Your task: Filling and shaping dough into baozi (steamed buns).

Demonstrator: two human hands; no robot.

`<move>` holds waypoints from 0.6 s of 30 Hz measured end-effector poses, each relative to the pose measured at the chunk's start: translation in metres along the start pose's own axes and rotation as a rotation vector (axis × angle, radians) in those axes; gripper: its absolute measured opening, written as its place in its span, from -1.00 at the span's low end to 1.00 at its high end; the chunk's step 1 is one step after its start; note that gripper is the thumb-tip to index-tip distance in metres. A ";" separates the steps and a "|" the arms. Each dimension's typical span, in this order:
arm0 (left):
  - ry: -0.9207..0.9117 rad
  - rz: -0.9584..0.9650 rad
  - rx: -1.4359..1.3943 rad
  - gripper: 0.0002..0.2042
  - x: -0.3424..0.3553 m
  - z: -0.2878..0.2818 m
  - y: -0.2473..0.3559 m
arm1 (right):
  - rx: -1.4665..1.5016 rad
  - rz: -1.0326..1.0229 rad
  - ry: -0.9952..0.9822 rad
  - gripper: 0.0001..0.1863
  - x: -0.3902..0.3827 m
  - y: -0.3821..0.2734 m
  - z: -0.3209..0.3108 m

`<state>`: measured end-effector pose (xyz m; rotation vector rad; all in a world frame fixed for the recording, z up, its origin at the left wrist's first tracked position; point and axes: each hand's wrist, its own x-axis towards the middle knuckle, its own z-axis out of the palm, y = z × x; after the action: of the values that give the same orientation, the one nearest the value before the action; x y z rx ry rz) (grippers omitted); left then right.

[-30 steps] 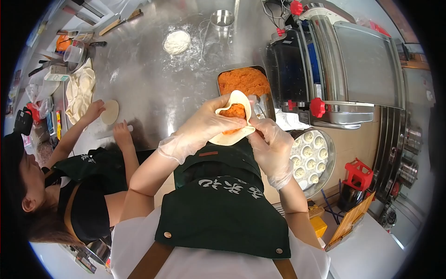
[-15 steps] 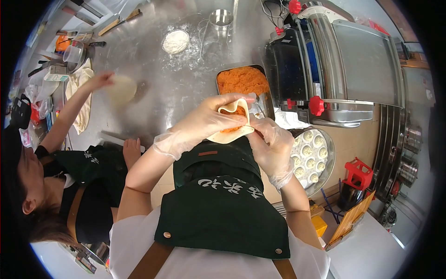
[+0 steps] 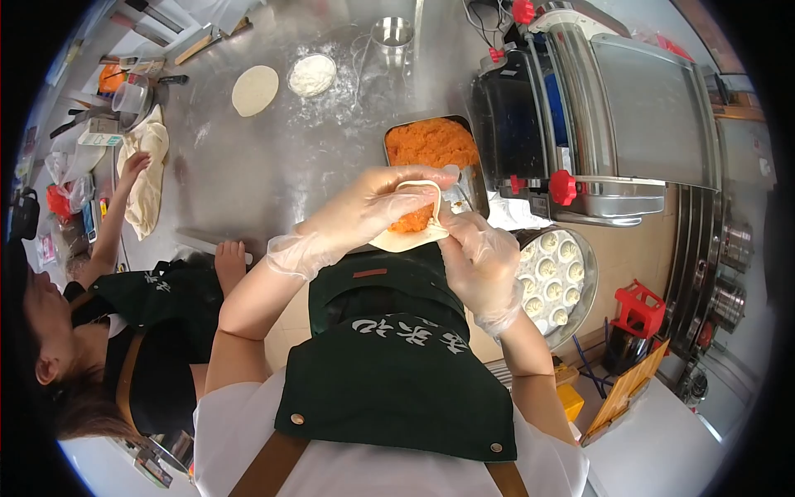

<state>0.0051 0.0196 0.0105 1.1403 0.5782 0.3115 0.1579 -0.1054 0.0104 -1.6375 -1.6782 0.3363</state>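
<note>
A round dough wrapper (image 3: 401, 242) with orange filling (image 3: 411, 221) is held between my two gloved hands, over the front edge of the steel table. My left hand (image 3: 385, 203) cups the wrapper from the left, its thumb lying over the filling. On the right side of the wrapper, my right hand (image 3: 479, 253) pinches the dough rim, where small pleats show. Just beyond my hands a metal tray (image 3: 386, 157) holds a mound of orange filling (image 3: 432, 142). A spoon-like handle in that tray is partly hidden by my fingers.
Pleated buns stand in a round steamer tray (image 3: 585, 308) at my right. A flour mound (image 3: 313, 75), a flat dough disc (image 3: 255, 91) and a steel cup (image 3: 392, 33) rest on the table (image 3: 331, 124). A rolling machine (image 3: 646, 108) stands right. A co-worker's hand (image 3: 135, 166) touches cloth-like dough (image 3: 149, 195).
My right fingers have gathered more of the wrapper's rim into pleats, and my left thumb has shifted up. The co-worker's hand has released a dough disc on the table and drawn back left.
</note>
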 end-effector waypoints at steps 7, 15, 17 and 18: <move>-0.226 -0.128 0.260 -0.62 0.006 -0.011 0.014 | 0.288 0.375 -0.003 -0.84 -0.001 -0.005 0.004; -0.122 0.016 -0.084 -0.52 -0.007 -0.021 0.002 | 0.234 0.145 0.145 -0.80 0.000 0.000 0.010; 0.006 0.004 -0.219 -0.50 -0.012 -0.018 -0.005 | 0.243 0.131 0.211 -0.78 0.000 0.000 0.018; 0.054 -0.022 -0.172 -0.50 -0.011 -0.013 -0.001 | 0.245 0.129 0.208 -0.78 -0.001 0.000 0.020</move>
<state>-0.0109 0.0232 0.0087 0.9617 0.5995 0.3671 0.1443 -0.0998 -0.0036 -1.5427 -1.3259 0.4033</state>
